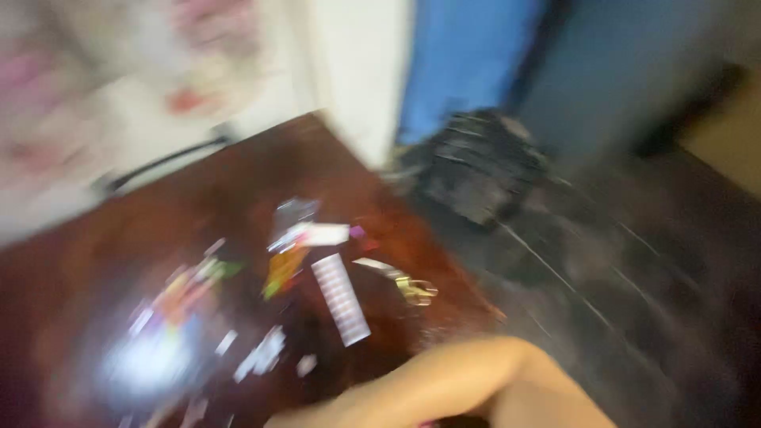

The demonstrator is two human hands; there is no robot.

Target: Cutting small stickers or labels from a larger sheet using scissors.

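Dark wooden table [95, 269] strewn with blurred small bits; a bare arm [444, 384] cut off below, fingers unseen.

Single head view, badly blurred; looked steeply down from close above the dark wooden table [95, 277], tilted, floor beyond.

A long white strip pack [341, 299] lies on the dark red table [95, 269]; a blurred orange packet [284, 272] sits just left of it, a white-pink wrapper [311, 235] above.
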